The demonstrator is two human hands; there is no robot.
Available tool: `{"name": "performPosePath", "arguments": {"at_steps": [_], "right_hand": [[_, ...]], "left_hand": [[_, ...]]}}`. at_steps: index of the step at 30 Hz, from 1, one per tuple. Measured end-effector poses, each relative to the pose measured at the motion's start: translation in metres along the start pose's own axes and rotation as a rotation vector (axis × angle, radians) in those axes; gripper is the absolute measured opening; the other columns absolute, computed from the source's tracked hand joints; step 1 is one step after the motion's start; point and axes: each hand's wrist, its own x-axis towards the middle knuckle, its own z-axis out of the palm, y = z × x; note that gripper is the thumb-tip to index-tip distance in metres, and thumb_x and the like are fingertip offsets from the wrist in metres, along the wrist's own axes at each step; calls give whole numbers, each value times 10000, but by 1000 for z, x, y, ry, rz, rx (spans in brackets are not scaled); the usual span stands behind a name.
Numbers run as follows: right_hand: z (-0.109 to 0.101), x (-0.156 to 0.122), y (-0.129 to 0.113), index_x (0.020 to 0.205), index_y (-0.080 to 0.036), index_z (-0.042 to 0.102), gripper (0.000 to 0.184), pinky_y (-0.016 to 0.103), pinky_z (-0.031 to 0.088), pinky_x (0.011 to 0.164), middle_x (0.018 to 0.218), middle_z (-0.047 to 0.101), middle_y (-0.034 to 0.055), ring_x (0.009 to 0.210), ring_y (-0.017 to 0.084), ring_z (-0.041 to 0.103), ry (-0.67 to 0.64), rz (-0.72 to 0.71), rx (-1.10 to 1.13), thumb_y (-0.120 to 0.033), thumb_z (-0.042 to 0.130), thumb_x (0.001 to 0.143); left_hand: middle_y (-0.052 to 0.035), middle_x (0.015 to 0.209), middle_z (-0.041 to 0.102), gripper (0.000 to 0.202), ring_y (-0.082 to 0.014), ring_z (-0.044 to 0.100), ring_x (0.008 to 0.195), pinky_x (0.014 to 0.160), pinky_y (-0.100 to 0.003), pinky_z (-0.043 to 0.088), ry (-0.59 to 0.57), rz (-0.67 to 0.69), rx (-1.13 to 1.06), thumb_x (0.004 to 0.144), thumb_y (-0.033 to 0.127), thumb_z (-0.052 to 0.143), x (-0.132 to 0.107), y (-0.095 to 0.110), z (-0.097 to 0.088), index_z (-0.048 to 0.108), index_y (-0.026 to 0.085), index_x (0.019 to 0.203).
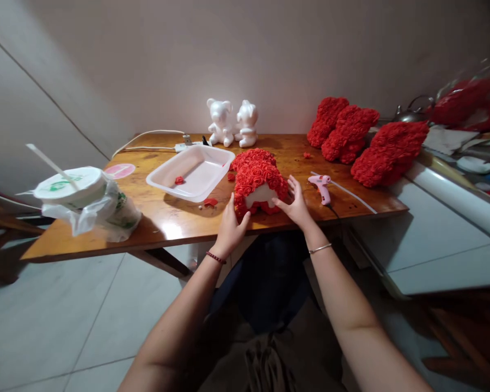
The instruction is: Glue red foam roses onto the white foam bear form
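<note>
A bear figure covered in red foam roses (258, 175) lies on the wooden table in front of me, with a bare whitish patch facing me. My left hand (232, 224) rests against its left side, fingers and thumb around the edge. On its other side my right hand (295, 202) holds it, thumb against the bare patch and fingers raised along the roses. Between them the two hands steady the bear. To the right lies a pink glue gun (322, 186). A white plastic tray (204, 169) with a loose red rose (179, 179) stands to the left.
Two white foam bears (219, 122) stand by the wall. Several finished red rose bears (387, 152) line the right. A thin glue stick (351, 195) lies behind the glue gun. A lidded cup with a straw (81, 196) stands at the left; a power strip (188, 145) sits behind the tray.
</note>
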Motion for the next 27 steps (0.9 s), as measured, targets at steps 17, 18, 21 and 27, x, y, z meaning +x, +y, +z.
{"name": "performPosePath", "arguments": {"at_steps": [17, 18, 21, 27], "right_hand": [[-35, -37, 22, 1546, -332, 279, 1089, 521, 521, 1093, 1612, 415, 151, 1428, 287, 514, 212, 94, 228, -521, 854, 641], [-38, -41, 23, 1554, -332, 273, 1096, 528, 514, 1099, 1617, 406, 152, 1437, 289, 504, 224, 87, 213, -520, 854, 643], [-45, -51, 24, 1562, -323, 284, 1099, 541, 493, 1119, 1630, 383, 156, 1453, 297, 484, 253, 81, 185, -496, 864, 644], [-40, -57, 12, 1585, -301, 264, 1167, 518, 456, 1162, 1615, 394, 163, 1459, 299, 478, 260, -20, 69, -504, 875, 611]], "left_hand": [[-206, 1605, 312, 787, -310, 329, 1528, 1263, -472, 338, -84, 251, -26, 942, 348, 604, 7, 82, 27, 223, 170, 1607], [-205, 1608, 307, 794, -312, 322, 1532, 1262, -474, 341, -95, 261, -29, 942, 350, 603, 5, 82, 28, 215, 175, 1612], [-192, 1615, 301, 816, -315, 326, 1533, 1254, -489, 358, -122, 268, -40, 941, 351, 598, -5, 80, 31, 178, 205, 1626], [-191, 1641, 286, 825, -299, 329, 1536, 1248, -473, 370, -146, 233, -26, 951, 334, 572, -21, 69, 33, 138, 192, 1638]]}}
